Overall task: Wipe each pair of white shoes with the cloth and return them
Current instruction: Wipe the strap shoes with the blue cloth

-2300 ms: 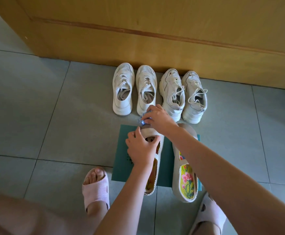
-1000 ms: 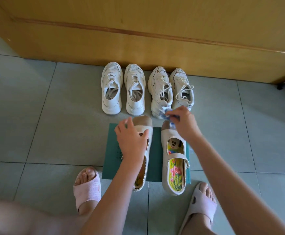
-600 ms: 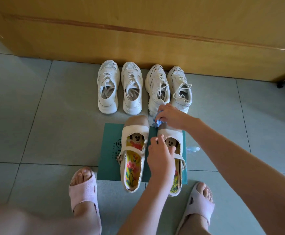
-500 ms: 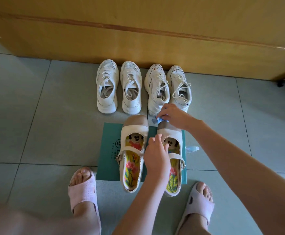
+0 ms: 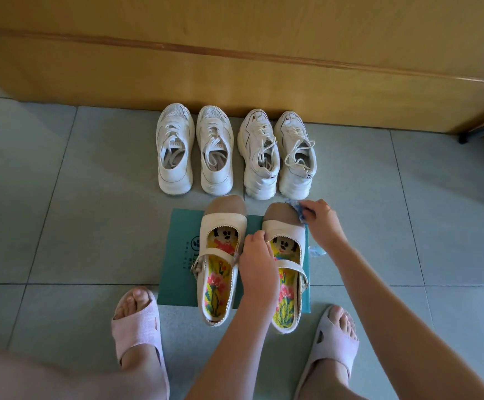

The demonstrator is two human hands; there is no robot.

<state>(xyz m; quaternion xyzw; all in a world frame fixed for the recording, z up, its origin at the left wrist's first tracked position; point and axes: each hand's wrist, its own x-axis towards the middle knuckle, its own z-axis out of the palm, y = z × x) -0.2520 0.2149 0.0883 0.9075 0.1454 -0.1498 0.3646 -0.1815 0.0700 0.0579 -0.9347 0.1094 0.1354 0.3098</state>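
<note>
Pinching cloth (image 5: 300,210) at strap shoe (image 5: 285,226) toe, right hand (image 5: 323,223); left hand (image 5: 259,261) fingers (image 5: 256,236) curled, gripping it.

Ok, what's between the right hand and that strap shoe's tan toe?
The blue cloth, bunched in the right hand and pressed on the tan toe of the right strap shoe; the head view shows it.

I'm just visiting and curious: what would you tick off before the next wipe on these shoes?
1. Cloth pinched in right hand: ok.
2. Cloth touching the tan toe of the right strap shoe: ok.
3. Left hand holding that shoe's inner edge: ok.
4. Left strap shoe beside it on the teal mat: ok.
5. Toe wiped clean: cannot tell.
</note>
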